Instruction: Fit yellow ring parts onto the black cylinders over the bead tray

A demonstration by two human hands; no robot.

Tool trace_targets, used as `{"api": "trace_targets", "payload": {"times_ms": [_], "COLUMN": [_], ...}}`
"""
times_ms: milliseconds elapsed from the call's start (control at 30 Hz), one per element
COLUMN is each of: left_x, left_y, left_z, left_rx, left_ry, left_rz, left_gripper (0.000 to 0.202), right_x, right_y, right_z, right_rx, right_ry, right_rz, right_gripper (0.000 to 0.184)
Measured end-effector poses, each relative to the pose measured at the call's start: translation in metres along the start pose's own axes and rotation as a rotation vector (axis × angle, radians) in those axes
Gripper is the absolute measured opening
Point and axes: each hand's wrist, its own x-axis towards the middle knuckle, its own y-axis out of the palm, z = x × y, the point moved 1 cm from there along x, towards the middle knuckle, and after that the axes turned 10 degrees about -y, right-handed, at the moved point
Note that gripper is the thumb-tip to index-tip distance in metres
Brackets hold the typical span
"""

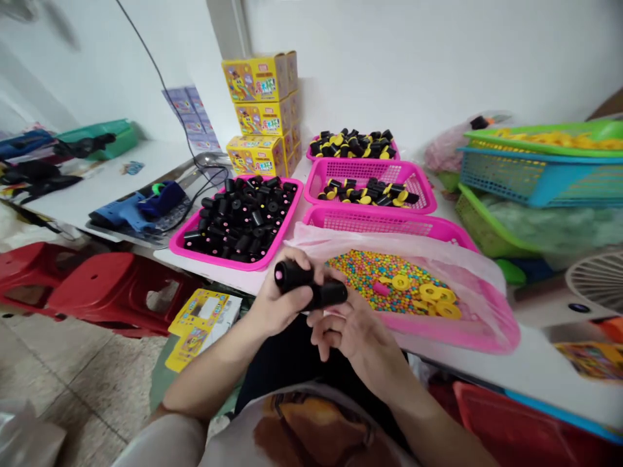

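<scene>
My left hand (pixel 275 301) is closed around a black cylinder with a pink end (pixel 291 275), held sideways near the table edge. My right hand (pixel 353 331) grips a second black cylinder (pixel 329 294) that meets the first end to end. Just beyond my hands sits a pink basket (pixel 438 227) lined with a clear bag, filled with small multicoloured candy beads (pixel 374 272) and several yellow rings (pixel 433 297). To the left lies a pink tray (pixel 195 250) full of black cylinders (pixel 243 217).
Two more pink baskets (pixel 418 185) of black-and-yellow parts stand at the back. Yellow boxes (pixel 263 110) are stacked by the wall. Blue and green baskets (pixel 535 175) pile up at right, a blue tool (pixel 131 211) lies left, red stools (pixel 97 285) stand below.
</scene>
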Motion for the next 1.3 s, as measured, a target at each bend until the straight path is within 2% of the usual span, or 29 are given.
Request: {"api": "trace_targets", "payload": {"times_ms": [100, 167, 267, 333, 400, 467, 533, 633, 733, 833, 900, 967, 1000, 1067, 1133, 1200, 1300], "left_x": [-0.006, -0.007, -0.005, -0.002, 0.0, 0.0, -0.002, -0.006, -0.009, -0.011, -0.01, -0.01, -0.01, -0.008, -0.007, -0.006, -0.004], "left_y": [0.007, 0.008, 0.014, 0.021, 0.03, 0.038, 0.044, 0.05, 0.049, 0.046, 0.045, 0.045, 0.045, 0.043, 0.039, 0.034, 0.028], "left_z": [0.016, 0.017, 0.018, 0.02, 0.024, 0.027, 0.031, 0.031, 0.027, 0.025, 0.027, 0.029, 0.03, 0.029, 0.024, 0.019, 0.017], "left_rx": [0.001, 0.025, -0.05, -0.172, -0.244, -0.258, -0.282, -0.406, -0.535, -0.571, -0.556, -0.5, -0.452, -0.287, -0.015, 0.301, 0.608], "left_ry": [-0.021, 0.002, -0.032, -0.089, -0.089, -0.044, -0.067, -0.24, -0.407, -0.53, -0.556, -0.539, -0.501, -0.338, -0.108, 0.05, 0.078], "left_rz": [0.098, 0.106, -0.042, -0.165, -0.244, -0.286, -0.305, -0.308, -0.317, -0.246, -0.195, -0.171, -0.165, -0.145, -0.093, 0.013, 0.172], "left_gripper": [0.041, 0.036, 0.034, 0.037, 0.043, 0.046, 0.045, 0.044, 0.04, 0.027, 0.022, 0.023, 0.025, 0.024, 0.023, 0.035, 0.062], "right_x": [0.005, 0.0, -0.012, -0.018, -0.021, -0.021, -0.019, -0.014, -0.012, -0.013, -0.013, -0.014, -0.014, -0.015, -0.015, -0.014, -0.015], "right_y": [0.0, -0.008, -0.02, -0.023, -0.022, -0.018, -0.014, -0.011, -0.016, -0.022, -0.024, -0.024, -0.024, -0.025, -0.029, -0.034, -0.038], "right_z": [0.003, 0.005, 0.012, 0.02, 0.025, 0.026, 0.024, 0.019, 0.018, 0.022, 0.026, 0.031, 0.033, 0.037, 0.037, 0.034, 0.027], "right_rx": [-0.129, -0.235, -0.484, -0.712, -0.92, -1.088, -1.25, -1.438, -1.506, -1.466, -1.404, -1.348, -1.312, -1.189, -0.993, -0.785, -0.616], "right_ry": [-0.076, -0.135, -0.358, -0.513, -0.603, -0.664, -0.744, -0.888, -0.953, -0.852, -0.749, -0.734, -0.744, -0.711, -0.567, -0.398, -0.236], "right_rz": [-0.115, -0.195, -0.306, -0.312, -0.236, -0.105, 0.05, 0.231, 0.316, 0.359, 0.312, 0.226, 0.168, 0.026, -0.117, -0.169, -0.167], "right_gripper": [0.052, 0.042, 0.033, 0.033, 0.038, 0.048, 0.061, 0.071, 0.061, 0.045, 0.04, 0.038, 0.036, 0.028, 0.024, 0.031, 0.04]}}
